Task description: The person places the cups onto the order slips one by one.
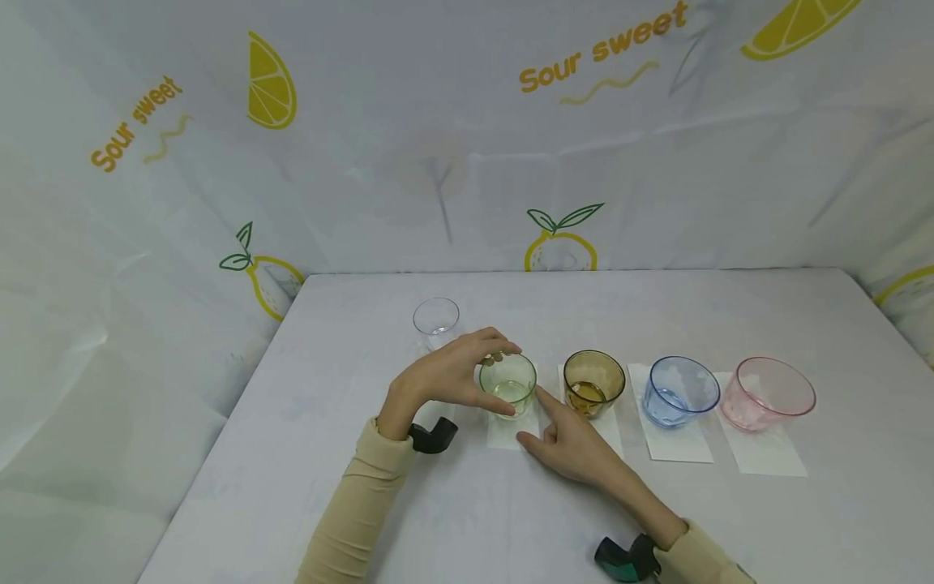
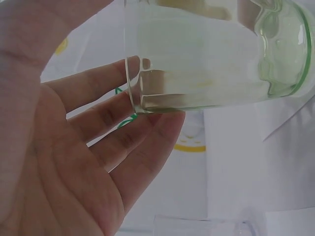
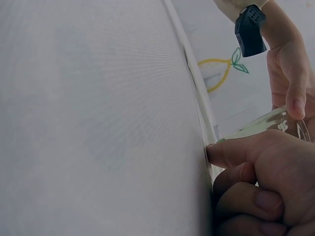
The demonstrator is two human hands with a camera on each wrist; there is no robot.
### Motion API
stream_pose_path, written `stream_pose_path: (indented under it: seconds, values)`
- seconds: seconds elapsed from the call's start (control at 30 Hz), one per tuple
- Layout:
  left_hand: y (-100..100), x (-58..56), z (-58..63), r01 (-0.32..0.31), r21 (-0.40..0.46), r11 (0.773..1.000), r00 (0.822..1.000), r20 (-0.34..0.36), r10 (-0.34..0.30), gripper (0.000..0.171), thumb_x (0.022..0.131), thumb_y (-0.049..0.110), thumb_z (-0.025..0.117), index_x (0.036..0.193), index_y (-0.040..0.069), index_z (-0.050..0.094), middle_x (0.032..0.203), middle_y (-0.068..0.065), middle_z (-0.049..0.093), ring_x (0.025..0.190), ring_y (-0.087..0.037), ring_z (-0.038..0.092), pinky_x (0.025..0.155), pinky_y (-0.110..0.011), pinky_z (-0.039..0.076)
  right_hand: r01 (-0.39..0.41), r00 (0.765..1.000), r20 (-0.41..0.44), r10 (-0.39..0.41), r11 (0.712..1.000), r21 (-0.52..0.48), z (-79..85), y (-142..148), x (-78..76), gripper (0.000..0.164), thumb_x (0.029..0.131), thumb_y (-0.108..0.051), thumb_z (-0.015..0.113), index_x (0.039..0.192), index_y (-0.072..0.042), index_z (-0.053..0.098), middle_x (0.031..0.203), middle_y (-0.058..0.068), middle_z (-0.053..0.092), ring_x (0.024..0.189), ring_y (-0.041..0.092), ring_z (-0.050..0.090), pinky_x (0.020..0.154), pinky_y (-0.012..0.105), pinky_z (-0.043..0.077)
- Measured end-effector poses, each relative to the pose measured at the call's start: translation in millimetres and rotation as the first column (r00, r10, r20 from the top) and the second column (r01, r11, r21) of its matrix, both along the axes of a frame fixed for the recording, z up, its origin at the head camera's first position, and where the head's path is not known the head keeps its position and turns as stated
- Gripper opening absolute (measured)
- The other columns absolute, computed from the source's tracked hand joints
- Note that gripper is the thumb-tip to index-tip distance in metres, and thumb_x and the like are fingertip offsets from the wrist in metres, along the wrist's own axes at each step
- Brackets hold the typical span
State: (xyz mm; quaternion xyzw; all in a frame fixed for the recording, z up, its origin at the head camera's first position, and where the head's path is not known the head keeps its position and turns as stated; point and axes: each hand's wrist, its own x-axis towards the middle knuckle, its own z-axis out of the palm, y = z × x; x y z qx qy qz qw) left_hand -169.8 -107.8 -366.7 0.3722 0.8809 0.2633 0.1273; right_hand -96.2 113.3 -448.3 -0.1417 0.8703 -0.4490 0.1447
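A light green glass (image 1: 508,388) stands on a white paper sheet (image 1: 503,436) in the middle of the table. My left hand (image 1: 458,375) grips it near the rim, thumb on the near side and fingers round the far side. In the left wrist view the green glass (image 2: 206,59) fills the upper right, with fingertips against its wall. Right of the glass, my right hand (image 1: 572,442) has its index fingertip at the glass's side. Its thumb points to the sheet's near edge; the other fingers are folded under, and whether they touch the paper is hidden.
An amber glass (image 1: 594,381), a blue glass (image 1: 674,397) and a pink glass (image 1: 766,397) stand in a row to the right, on white sheets. Behind my left hand stands a clear glass (image 1: 436,318). A printed cloth (image 1: 409,162) hangs behind the table.
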Motion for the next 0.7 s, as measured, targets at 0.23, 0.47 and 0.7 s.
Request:
stream_pose_path:
  seconds: [0.23, 0.47, 0.7]
  values:
    - [0.7, -0.6, -0.8, -0.019, -0.002, 1.0, 1.0, -0.001, 0.019, 0.077, 0.077, 0.039, 0.09, 0.142, 0.01, 0.058, 0.136, -0.003, 0.059, 0.123, -0.019, 0.06, 0.105, -0.036, 0.052, 0.001, 1.0, -0.001, -0.001, 1.0, 0.004, 0.7, -0.4, 0.0, 0.081, 0.094, -0.021, 0.071, 0.155, 0.01, 0.029, 0.049, -0.01, 0.039, 0.044, 0.004, 0.033, 0.046, 0.02, 0.03]
    - [0.1, -1.7, -2.9, -0.026, -0.005, 1.0, 1.0, -0.011, 0.026, 0.079, 0.077, 0.041, 0.089, 0.143, 0.01, 0.057, 0.137, -0.004, 0.059, 0.125, -0.019, 0.06, 0.106, -0.037, 0.052, 0.006, 1.0, 0.005, -0.006, 1.0, 0.006, 1.2, -0.7, -0.3, 0.081, 0.094, -0.022, 0.072, 0.155, 0.011, 0.029, 0.049, -0.01, 0.04, 0.044, 0.003, 0.033, 0.045, 0.019, 0.03]
    - [0.1, -2.9, -5.0, -0.045, -0.017, 0.999, 0.999, -0.025, 0.044, 0.08, 0.077, 0.043, 0.089, 0.143, 0.01, 0.057, 0.137, -0.004, 0.059, 0.121, -0.018, 0.061, 0.102, -0.035, 0.053, 0.009, 1.0, 0.012, -0.009, 1.0, -0.002, 0.5, -0.9, -0.2, 0.081, 0.094, -0.021, 0.072, 0.156, 0.01, 0.029, 0.048, -0.009, 0.041, 0.044, 0.004, 0.034, 0.045, 0.02, 0.031]
